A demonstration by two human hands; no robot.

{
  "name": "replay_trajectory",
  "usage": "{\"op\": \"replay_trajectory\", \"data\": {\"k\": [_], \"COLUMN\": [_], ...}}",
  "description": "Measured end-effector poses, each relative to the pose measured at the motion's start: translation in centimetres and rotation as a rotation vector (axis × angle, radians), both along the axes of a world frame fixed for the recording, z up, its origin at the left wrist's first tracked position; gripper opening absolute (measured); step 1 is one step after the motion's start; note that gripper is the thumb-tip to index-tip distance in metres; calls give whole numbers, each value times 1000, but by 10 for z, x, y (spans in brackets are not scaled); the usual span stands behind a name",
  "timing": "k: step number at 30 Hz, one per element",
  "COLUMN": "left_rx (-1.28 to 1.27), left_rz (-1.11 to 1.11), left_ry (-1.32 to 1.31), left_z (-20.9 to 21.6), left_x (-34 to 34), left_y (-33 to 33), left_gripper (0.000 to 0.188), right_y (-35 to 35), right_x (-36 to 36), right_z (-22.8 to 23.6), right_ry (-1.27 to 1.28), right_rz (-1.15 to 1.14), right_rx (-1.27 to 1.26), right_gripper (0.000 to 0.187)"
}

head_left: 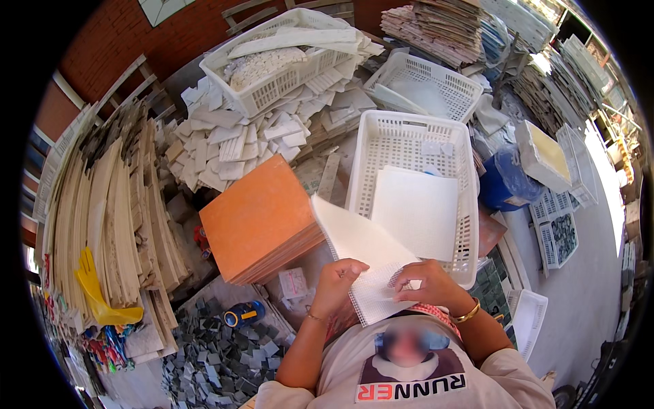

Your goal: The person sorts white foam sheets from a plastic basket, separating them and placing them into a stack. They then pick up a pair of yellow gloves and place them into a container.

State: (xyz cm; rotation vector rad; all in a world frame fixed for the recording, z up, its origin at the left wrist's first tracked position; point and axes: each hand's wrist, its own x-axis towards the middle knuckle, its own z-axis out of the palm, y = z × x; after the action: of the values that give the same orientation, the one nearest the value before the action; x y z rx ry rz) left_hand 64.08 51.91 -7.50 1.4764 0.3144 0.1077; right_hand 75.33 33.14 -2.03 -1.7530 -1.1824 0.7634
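A thin stack of white mesh sheets (371, 238) lies slanted in front of my body, its far corner reaching toward the orange stack. My left hand (338, 285) grips its left edge, with the thumb on top. On the right, my right hand (430, 283) has its fingers curled and pinched at the near right part of the sheets, where a finely gridded surface shows. More white sheets (417, 211) lie in a white plastic crate (464, 170) just beyond my hands. What the fingers do under the sheets is hidden.
A tall stack of orange square boards (259, 211) stands left of the sheets. Dark tile pieces (218, 354) and a blue-yellow bottle-like object (244, 314) lie at lower left. Pale stone offcuts (231, 136) heap at the back. A blue bucket (503, 180) stands right.
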Motion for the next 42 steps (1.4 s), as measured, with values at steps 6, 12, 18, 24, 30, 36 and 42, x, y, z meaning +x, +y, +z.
{"op": "replay_trajectory", "data": {"k": [6, 12, 18, 24, 30, 36, 42], "left_rx": [25, 27, 86, 51, 44, 20, 32], "left_rz": [-4, 2, -24, -61, -61, -75, -67], "left_ry": [10, 16, -1, -6, -8, -41, -41], "left_z": [5, 2, 4, 7, 5, 7, 4], "left_x": [1, 1, 2, 0, -1, 0, 2], "left_y": [-2, -3, -2, -2, -3, -3, -5], "left_gripper": [30, 25, 22, 18, 16, 20, 19], "right_y": [0, 3, 1, -3, -8, -10, -12], "right_x": [1, -8, -8, 2, 6, 8, 8], "right_z": [-1, 6, 4, -7, -10, -4, -4], "right_ry": [57, -38, -13, 187, 188, 173, 80], "right_rz": [65, 72, 89, 91, 12, -112, -55], "right_rx": [15, -62, -36, 79, 94, 39, 56], "right_gripper": [31, 33, 35, 29, 15, 16, 21]}}
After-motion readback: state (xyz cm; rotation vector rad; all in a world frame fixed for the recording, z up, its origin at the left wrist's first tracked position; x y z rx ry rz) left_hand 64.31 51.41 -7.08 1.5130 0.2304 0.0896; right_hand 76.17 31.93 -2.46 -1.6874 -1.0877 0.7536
